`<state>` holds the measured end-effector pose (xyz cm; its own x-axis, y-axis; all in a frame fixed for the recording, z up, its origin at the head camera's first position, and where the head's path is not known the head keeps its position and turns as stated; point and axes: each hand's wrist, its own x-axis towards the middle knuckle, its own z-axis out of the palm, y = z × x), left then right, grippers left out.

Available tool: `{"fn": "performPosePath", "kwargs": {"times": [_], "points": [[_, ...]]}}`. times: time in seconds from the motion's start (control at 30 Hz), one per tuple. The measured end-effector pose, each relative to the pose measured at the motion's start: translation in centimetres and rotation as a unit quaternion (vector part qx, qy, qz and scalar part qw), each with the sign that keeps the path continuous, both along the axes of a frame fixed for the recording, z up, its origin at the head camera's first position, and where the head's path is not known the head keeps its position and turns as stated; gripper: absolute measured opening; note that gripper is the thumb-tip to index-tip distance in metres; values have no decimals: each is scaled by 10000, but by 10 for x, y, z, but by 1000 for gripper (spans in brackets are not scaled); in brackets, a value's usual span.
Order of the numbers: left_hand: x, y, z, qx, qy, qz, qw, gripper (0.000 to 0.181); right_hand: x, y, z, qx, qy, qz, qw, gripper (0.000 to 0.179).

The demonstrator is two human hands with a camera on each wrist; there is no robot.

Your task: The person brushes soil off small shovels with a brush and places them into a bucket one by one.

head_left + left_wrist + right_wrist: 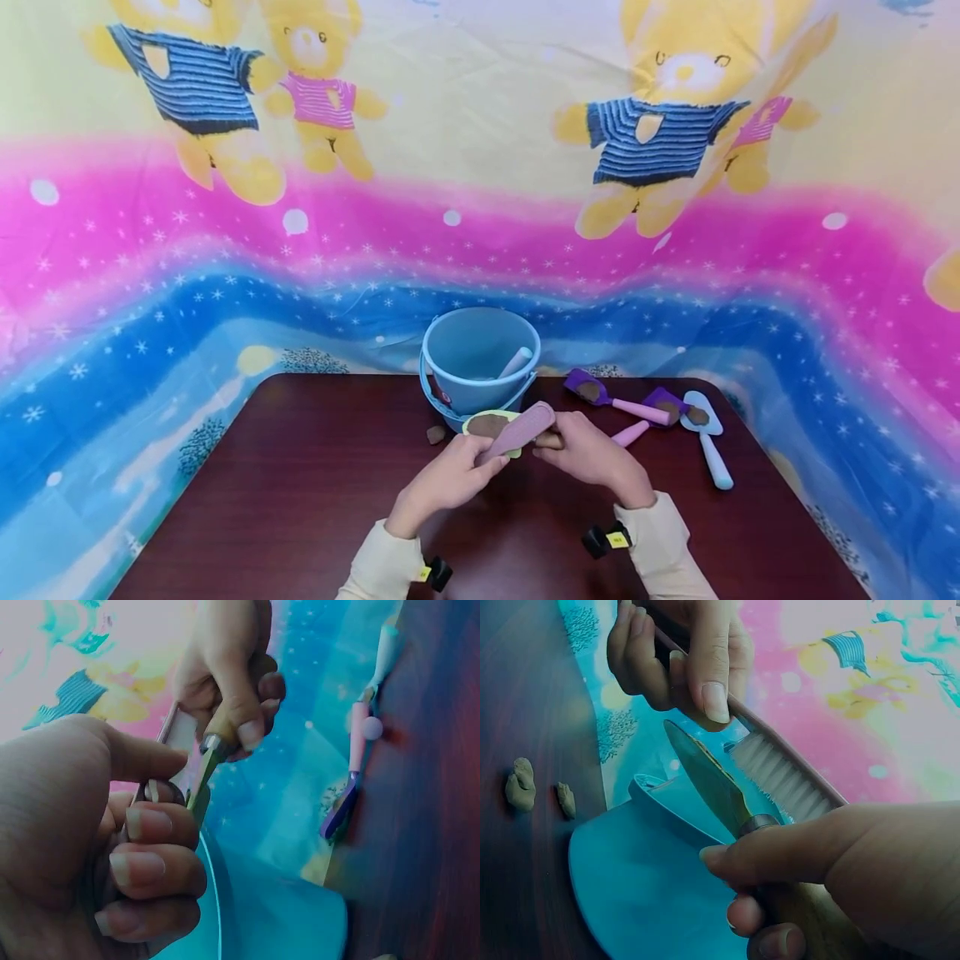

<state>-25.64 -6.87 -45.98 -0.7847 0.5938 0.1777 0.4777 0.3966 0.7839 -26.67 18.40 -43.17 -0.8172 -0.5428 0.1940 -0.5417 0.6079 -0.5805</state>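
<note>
My left hand (pixel 448 477) grips a pink brush (pixel 528 427) by its handle; its white bristles (pixel 780 776) face the trowel in the right wrist view. My right hand (pixel 592 454) holds the wooden handle (pixel 225 729) of a small trowel with a yellow-green blade (pixel 705 776). Brown clay-like dirt (pixel 486 426) lies on the blade, which the brush partly covers in the head view. Both tools are held up just in front of a light blue bucket (pixel 461 350). A pale blue handle (pixel 517 362) leans inside the bucket.
At the right of the dark table (pixel 315 500) lie two purple shovels with pink handles, one farther left (pixel 588 388), and a light blue shovel (pixel 716 463), all with brown lumps on their blades. A loose brown lump (pixel 436 434) sits left of the bucket. Printed cloth (pixel 450 250) surrounds the table.
</note>
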Motion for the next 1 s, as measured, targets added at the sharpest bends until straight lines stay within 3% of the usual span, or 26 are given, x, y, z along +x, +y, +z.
{"fn": "performPosePath", "kwargs": {"times": [0.2, 0.6, 1.0], "points": [[1, 1, 0, -240, 20, 132, 9996, 19, -2, 5, 0, -57, 225, -136, 9996, 15], [-4, -7, 0, -885, 149, 460, 9949, 32, -1, 10, 5, 557, 278, -822, 9947, 15], [-7, -18, 1, -850, 60, 433, 9954, 31, -1, 14, 8, 631, 114, -895, 9939, 15]]}}
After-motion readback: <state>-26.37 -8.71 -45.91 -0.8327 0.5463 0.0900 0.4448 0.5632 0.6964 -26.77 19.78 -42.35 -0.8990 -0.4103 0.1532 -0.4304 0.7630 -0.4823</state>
